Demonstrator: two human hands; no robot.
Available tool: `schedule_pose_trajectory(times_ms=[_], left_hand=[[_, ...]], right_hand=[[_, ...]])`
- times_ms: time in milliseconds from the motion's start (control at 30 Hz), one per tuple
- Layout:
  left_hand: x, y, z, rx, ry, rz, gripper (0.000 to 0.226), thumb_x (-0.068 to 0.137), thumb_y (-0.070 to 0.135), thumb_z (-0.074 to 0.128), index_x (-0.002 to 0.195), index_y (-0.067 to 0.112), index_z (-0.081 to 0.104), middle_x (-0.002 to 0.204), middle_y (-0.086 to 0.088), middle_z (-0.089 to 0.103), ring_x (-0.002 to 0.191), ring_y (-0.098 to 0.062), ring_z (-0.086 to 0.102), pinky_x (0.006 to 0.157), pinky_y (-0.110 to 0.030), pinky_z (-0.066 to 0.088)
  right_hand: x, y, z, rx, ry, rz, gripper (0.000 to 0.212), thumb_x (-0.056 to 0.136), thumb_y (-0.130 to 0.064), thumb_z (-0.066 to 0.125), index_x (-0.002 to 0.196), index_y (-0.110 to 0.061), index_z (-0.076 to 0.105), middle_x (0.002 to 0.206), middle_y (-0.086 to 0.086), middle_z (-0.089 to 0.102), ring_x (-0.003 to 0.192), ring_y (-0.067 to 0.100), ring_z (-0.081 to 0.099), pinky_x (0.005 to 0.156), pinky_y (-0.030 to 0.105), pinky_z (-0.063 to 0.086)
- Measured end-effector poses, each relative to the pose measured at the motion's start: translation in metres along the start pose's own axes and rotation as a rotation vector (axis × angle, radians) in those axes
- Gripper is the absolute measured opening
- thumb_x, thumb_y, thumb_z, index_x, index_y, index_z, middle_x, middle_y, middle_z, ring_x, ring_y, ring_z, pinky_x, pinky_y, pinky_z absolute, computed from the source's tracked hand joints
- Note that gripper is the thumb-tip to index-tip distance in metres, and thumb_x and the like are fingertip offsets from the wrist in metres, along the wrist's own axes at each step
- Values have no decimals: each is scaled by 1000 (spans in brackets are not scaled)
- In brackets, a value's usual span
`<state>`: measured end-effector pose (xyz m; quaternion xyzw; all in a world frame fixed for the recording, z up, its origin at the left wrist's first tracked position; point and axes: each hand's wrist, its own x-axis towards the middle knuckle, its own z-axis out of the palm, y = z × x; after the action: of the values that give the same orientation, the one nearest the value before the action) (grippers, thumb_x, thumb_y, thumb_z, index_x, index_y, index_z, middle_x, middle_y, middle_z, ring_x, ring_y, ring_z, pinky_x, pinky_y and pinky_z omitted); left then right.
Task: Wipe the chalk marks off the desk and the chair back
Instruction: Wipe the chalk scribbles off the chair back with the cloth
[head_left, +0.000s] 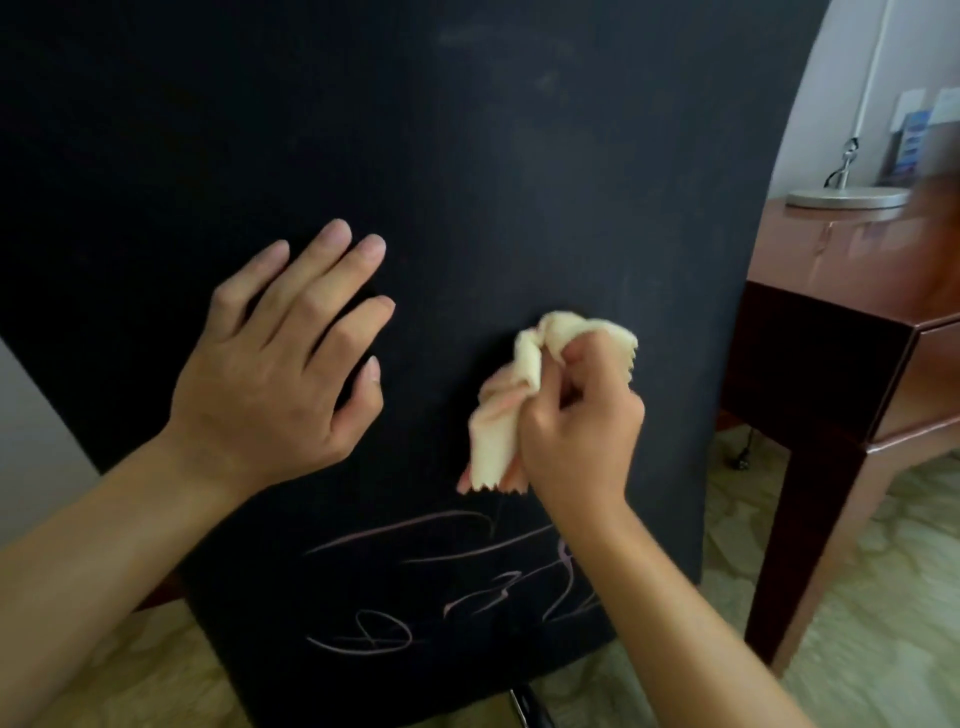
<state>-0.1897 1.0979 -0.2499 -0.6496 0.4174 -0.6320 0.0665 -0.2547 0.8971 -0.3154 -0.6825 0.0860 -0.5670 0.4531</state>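
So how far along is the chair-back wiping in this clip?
Partway. The upper area of the black fabric chair back shows only faint smudges. The right hand grips a crumpled pale yellow cloth against it while the left hand rests flat. Pink chalk scribbles below the cloth remain. The reddish-brown wooden desk top is barely visible, so unjudgeable.

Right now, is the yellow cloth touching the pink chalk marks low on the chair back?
Apart. The head view shows bare black chair back between the cloth and the chalk marks.
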Motion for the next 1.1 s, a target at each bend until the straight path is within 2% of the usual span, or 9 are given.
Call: schedule_pose_trajectory(times_ms=[100,167,233,400,600,733,867,1000,1100], left_hand=[[0,0,-4,-34,12,-6,35,94,20,55,126,3,56,150,-18,44,144,-33,38,120,-43,22],[0,1,-9,-58,10,-15,33,94,18,56,124,4,58,150,-18,46,144,-32,39,119,-42,23],[3,6,-10,-69,12,-23,30,93,16,56,121,5,60,149,-17,48,144,-32,40,119,-43,24],[0,9,-5,-70,31,-44,30,92,14,56,120,5,60,149,-17,49,145,-31,39,120,-43,25],[9,15,-5,-104,66,-48,26,90,13,56,113,5,65,144,-15,56,140,-32,46,117,-44,29],[10,23,-4,-149,99,-42,23,89,11,56,107,5,68,139,-13,60,139,-30,48,117,-42,29],[14,28,0,-149,129,-39,20,87,10,56,103,5,68,137,-12,62,139,-29,49,117,-40,27],[17,34,-6,-196,106,-60,17,88,9,55,99,6,67,136,-12,62,139,-29,48,117,-40,26],[20,43,-13,-200,34,-62,17,88,11,55,97,8,68,137,-13,61,139,-30,47,118,-41,23]], right_hand=[[-45,46,-23,-95,-28,226,34,85,0,63,68,-19,41,63,5,50,53,16,47,50,29,35],[-66,60,-35,-150,-46,347,34,87,0,64,70,-19,41,59,1,49,49,6,46,48,20,34],[-64,58,-34,-159,-28,309,32,90,-6,62,72,-20,41,61,-1,51,51,6,48,49,19,33],[-12,18,-10,-109,8,-10,29,91,-20,58,74,-34,40,67,-7,51,55,3,46,52,11,34],[-32,56,-44,-192,-70,294,27,88,-13,63,73,-21,43,65,2,51,55,12,45,54,30,36],[-24,33,-27,-139,27,220,25,90,-22,61,72,-29,45,67,-9,55,58,3,52,53,12,37],[-1,11,-8,-107,2,40,19,89,-24,55,79,-34,43,72,-6,55,60,6,51,53,14,34],[-28,41,-31,-65,38,226,33,90,-11,62,70,-26,41,62,-16,50,54,1,45,50,13,33],[-37,47,-33,1,49,324,26,91,-6,57,72,-19,45,63,-21,53,53,-2,47,48,11,35]])
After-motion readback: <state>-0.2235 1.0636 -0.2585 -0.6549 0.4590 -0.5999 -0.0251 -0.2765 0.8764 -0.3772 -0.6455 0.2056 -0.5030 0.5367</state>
